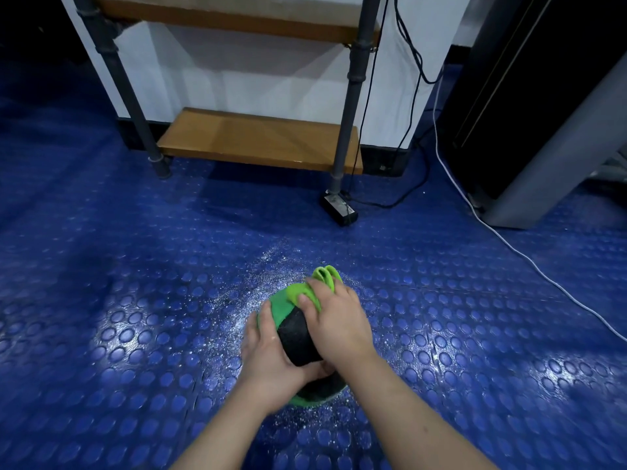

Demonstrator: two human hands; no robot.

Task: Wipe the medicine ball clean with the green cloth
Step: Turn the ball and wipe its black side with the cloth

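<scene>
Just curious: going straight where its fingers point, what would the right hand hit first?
Likely the speckled blue floor beyond the medicine ball; the right hand grips the green cloth.

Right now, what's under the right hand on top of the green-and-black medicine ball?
A bunched bright green cloth, gripped by the right hand against the round green-and-black medicine ball. Folds stick out beyond the hand; the part under the palm is covered.
</scene>
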